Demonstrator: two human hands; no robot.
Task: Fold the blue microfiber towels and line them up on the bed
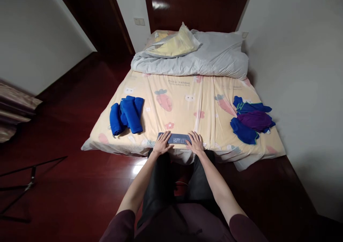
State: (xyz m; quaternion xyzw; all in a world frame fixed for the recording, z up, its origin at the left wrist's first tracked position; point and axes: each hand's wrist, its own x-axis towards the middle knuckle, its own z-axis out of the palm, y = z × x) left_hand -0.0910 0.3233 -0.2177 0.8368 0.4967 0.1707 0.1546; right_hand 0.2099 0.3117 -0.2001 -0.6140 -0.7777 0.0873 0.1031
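Observation:
A folded grey-blue cloth (177, 139) printed "HAPPY LIFE" lies as a narrow strip along the near edge of the bed. My left hand (162, 142) rests flat over its left end, fingers stretched forward. On the right end lies my right hand (196, 142), also flat with fingers apart. Several rolled blue cloths (131, 115) are piled on the bed to the left. Over on the right is a loose heap of crumpled blue cloths (245, 130) with a purple cloth (255, 120) on top.
The bed (184, 110) has a yellow carrot-print sheet. A grey quilt (214, 56) and a yellow pillow (178, 44) lie by the dark headboard (198, 8). Black stand legs (30, 179) are on the floor at left. A wall (302, 92) borders the right side.

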